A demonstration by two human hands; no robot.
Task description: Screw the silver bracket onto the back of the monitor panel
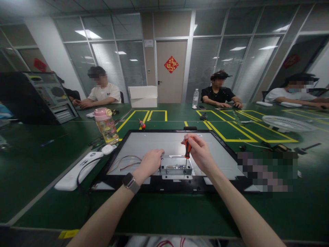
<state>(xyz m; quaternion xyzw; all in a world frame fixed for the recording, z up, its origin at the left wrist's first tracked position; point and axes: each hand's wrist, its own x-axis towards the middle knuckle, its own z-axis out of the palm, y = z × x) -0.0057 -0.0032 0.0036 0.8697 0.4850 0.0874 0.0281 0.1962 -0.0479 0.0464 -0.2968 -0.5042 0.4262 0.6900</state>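
Observation:
A flat display panel (pixel 218 147) with a black frame lies back side up on the green table. On its near middle sits a metal bracket (pixel 177 171) with small parts in its recess. My right hand (pixel 199 151) grips a red and black screwdriver (pixel 188 149), held upright with its shaft down at the bracket's right end. My left hand (pixel 151 162) rests at the bracket's left end, its fingers reaching towards the far edge; whether they pinch anything is hidden. Thin wires (pixel 128 161) run across the panel left of that hand.
A white power strip (pixel 77 171) and a pink-lidded bottle (pixel 105 127) stand left of the panel. Another red-handled screwdriver (pixel 142 125) lies behind it. A computer case (pixel 43 96) is at far left. Several people sit across the table, near a white box (pixel 143 96) and a water bottle (pixel 195 98).

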